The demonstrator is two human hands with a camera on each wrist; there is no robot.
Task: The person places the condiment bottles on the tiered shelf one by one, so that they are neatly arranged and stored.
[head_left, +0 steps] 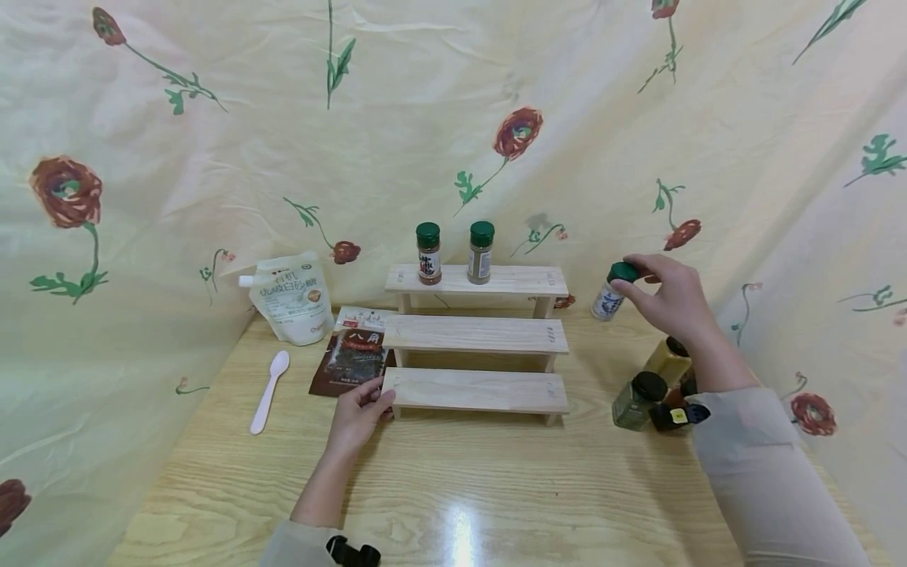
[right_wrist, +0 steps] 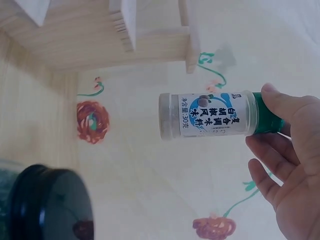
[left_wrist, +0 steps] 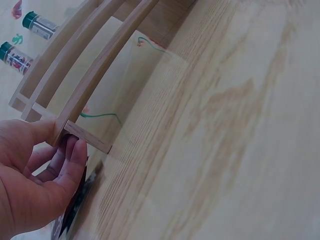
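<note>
A three-tier wooden rack (head_left: 475, 335) stands on the table. My left hand (head_left: 357, 417) grips the left end of its lowest step, the thumb on top and the fingers curled beneath, as the left wrist view shows. To the right of the rack my right hand (head_left: 669, 295) pinches the green cap of a spice shaker (right_wrist: 210, 115) with a white and blue label. That shaker is tilted a little in the head view. Two more green-capped shakers, one with reddish contents (head_left: 428, 256) and one greyish (head_left: 480, 256), stand upright on the top step.
Left of the rack are a white spouted pouch (head_left: 294, 303), a dark spice packet (head_left: 350, 354) and a white spoon (head_left: 269, 392). Under my right forearm stand several black-capped jars, among them a green one (head_left: 634, 405) and a yellow one (head_left: 666, 362). A flowered cloth (head_left: 248, 134) hangs behind.
</note>
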